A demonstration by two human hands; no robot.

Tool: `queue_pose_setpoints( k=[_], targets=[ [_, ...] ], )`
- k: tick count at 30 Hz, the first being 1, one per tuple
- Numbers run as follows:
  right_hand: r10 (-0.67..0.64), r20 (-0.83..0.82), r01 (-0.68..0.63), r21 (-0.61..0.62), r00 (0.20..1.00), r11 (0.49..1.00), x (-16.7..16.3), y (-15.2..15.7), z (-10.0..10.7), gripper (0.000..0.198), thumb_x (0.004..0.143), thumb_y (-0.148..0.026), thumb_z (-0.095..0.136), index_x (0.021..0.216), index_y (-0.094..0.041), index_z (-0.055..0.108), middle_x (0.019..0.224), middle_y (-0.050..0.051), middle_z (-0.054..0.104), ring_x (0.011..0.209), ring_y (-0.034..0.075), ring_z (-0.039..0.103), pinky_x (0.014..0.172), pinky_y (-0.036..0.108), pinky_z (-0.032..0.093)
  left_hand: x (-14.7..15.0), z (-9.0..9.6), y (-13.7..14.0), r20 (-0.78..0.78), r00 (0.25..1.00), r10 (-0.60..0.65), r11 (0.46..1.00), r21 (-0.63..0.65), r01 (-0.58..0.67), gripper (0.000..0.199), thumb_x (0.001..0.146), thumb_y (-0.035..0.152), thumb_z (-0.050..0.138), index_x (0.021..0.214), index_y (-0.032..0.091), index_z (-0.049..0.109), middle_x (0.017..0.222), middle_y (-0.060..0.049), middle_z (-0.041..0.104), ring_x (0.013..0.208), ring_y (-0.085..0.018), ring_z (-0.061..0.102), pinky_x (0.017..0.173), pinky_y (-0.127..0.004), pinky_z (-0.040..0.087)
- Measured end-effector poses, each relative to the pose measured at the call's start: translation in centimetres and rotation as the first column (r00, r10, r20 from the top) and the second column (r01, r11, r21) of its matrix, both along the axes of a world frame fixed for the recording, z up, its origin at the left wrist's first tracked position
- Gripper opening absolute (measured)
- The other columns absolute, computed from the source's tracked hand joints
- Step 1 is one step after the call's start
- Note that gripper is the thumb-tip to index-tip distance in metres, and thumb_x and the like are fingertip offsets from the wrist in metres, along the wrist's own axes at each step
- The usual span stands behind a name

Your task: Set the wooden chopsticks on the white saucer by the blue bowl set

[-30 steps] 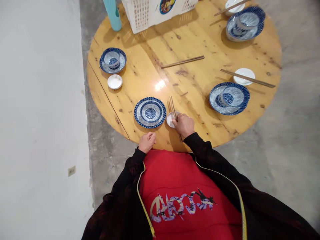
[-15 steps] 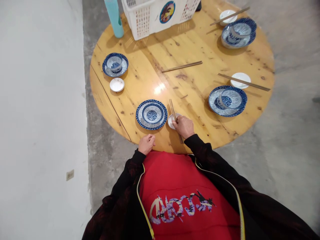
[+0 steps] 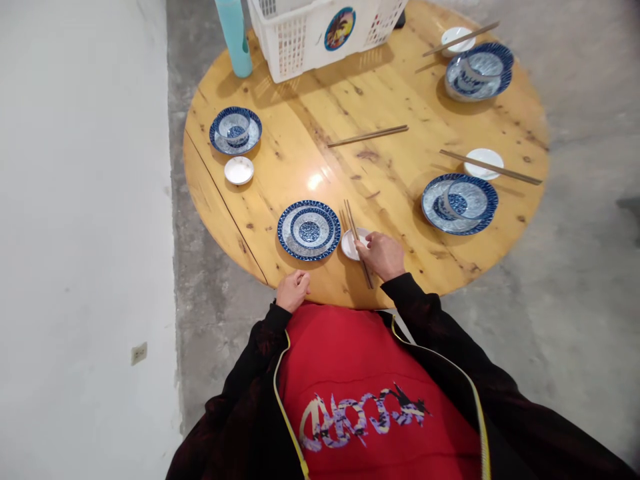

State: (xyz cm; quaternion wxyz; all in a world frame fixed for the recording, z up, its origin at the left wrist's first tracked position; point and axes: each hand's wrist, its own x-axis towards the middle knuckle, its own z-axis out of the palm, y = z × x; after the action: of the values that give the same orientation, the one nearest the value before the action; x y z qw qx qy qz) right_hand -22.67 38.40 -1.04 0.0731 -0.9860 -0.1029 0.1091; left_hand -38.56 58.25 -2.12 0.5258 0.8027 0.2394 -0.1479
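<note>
In front of me, a blue-and-white patterned plate point(image 3: 285, 231) has a matching bowl point(image 3: 309, 231) at its centre. Just right of it stands a small white dish point(image 3: 349, 249), with a pair of brown chopsticks point(image 3: 367, 275) lying across it. My right hand point(image 3: 385, 256) is at the dish's right side, thumb and forefinger apart, the thumb tip at or very near the chopsticks; nothing shows in its grasp. At the table's near edge, below the plate, my left hand point(image 3: 293, 291) rests loosely curled, with nothing visible in it.
On the round wooden table point(image 3: 300, 113) are a white plastic basket point(image 3: 310, 40), a light-blue bottle point(image 3: 237, 43), and another pair of chopsticks point(image 3: 369, 136). Other plate-and-bowl settings stand left point(image 3: 235, 130), right point(image 3: 460, 203) and far right point(image 3: 479, 72), each with a small white dish.
My right hand has shifted slightly right, off the chopsticks, and its fingers have spread. Chopsticks and dish stay put beside the plate. The left hand stays still; the view has moved slightly.
</note>
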Motion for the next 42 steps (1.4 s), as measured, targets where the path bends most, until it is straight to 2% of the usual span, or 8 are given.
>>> queue_pose_setpoints(
  k=[7,13,20,26,30,34,37,42],
  targets=[
    [-0.127,0.042,0.115,0.217,0.991,0.969,-4.0,-1.9,1.9,0.037,0.091,-0.042,0.049,0.098,-0.013,0.071,0.088,0.013,0.074,0.083,0.028,0.067,0.073,0.035,0.044,-1.5,-0.8,0.3,-0.013,1.000,0.004,1.000,-0.031,-0.005,0.029,0.094,0.036,0.043,0.074,0.020,0.058,0.057,0.004,0.061,0.058,-0.011,0.056,0.063,-0.021,0.041],
    [-0.231,0.010,0.222,0.233,0.973,0.947,-6.0,-4.8,2.5,0.034,0.089,-0.040,0.048,0.092,-0.016,0.071,0.087,0.013,0.075,0.077,0.027,0.069,0.072,0.035,0.046,-3.6,-1.0,0.8,0.005,0.977,0.214,0.975,-0.064,-0.213,0.029,0.092,0.042,0.044,0.082,0.020,0.061,0.056,0.005,0.058,0.048,-0.010,0.048,0.052,-0.021,0.037],
    [-0.329,0.005,0.301,0.389,0.944,0.871,-6.0,-8.5,1.7,0.029,0.084,-0.039,0.050,0.084,-0.018,0.070,0.081,0.011,0.074,0.073,0.027,0.069,0.071,0.036,0.050,-5.6,1.2,-0.3,0.008,0.866,0.499,0.866,-0.041,-0.499,0.027,0.087,0.038,0.047,0.088,0.016,0.064,0.055,0.005,0.057,0.040,-0.008,0.039,0.043,-0.021,0.031],
    [-0.254,-0.149,0.293,0.576,0.956,0.764,-9.4,-9.4,-0.3,0.033,0.084,-0.046,0.050,0.082,-0.019,0.069,0.074,0.009,0.073,0.069,0.025,0.070,0.070,0.037,0.052,-7.3,1.2,-3.8,-0.025,0.875,0.483,0.875,-0.030,-0.484,0.030,0.084,0.042,0.049,0.089,0.016,0.065,0.055,0.004,0.058,0.041,-0.009,0.042,0.044,-0.021,0.032],
    [-0.105,-0.197,0.211,0.661,0.975,0.720,-11.0,-7.9,-0.5,0.034,0.086,-0.049,0.051,0.086,-0.020,0.069,0.073,0.007,0.073,0.068,0.025,0.070,0.068,0.036,0.052,-9.0,1.2,-5.3,-0.064,0.888,0.455,0.888,-0.035,-0.458,0.033,0.084,0.045,0.048,0.090,0.016,0.064,0.054,0.004,0.057,0.043,-0.009,0.043,0.046,-0.021,0.034],
    [0.094,-0.190,0.080,0.744,0.977,0.663,-11.9,-4.6,0.6,0.034,0.087,-0.048,0.051,0.090,-0.019,0.070,0.075,0.007,0.074,0.066,0.023,0.070,0.064,0.034,0.051,-9.5,1.4,-4.5,-0.042,0.880,0.472,0.880,-0.030,-0.474,0.035,0.085,0.047,0.046,0.088,0.016,0.063,0.055,0.003,0.057,0.043,-0.009,0.042,0.046,-0.021,0.033],
    [0.217,-0.124,-0.043,0.772,0.968,0.634,-12.5,-1.7,1.3,0.033,0.089,-0.045,0.050,0.089,-0.019,0.070,0.079,0.008,0.074,0.066,0.022,0.068,0.063,0.033,0.051,-9.2,1.3,-2.8,-0.004,0.881,0.473,0.880,-0.038,-0.473,0.037,0.086,0.048,0.045,0.089,0.016,0.063,0.057,0.003,0.059,0.043,-0.009,0.042,0.046,-0.021,0.033],
    [0.271,-0.083,-0.120,0.748,0.959,0.653,-13.6,4.2,0.9,0.033,0.091,-0.044,0.046,0.086,-0.021,0.069,0.073,0.006,0.072,0.059,0.020,0.064,0.058,0.032,0.046,-9.8,0.7,3.0,0.039,0.910,0.413,0.910,-0.047,-0.411,0.039,0.085,0.050,0.045,0.087,0.016,0.063,0.057,0.002,0.058,0.044,-0.009,0.043,0.048,-0.022,0.034]
  ],
)
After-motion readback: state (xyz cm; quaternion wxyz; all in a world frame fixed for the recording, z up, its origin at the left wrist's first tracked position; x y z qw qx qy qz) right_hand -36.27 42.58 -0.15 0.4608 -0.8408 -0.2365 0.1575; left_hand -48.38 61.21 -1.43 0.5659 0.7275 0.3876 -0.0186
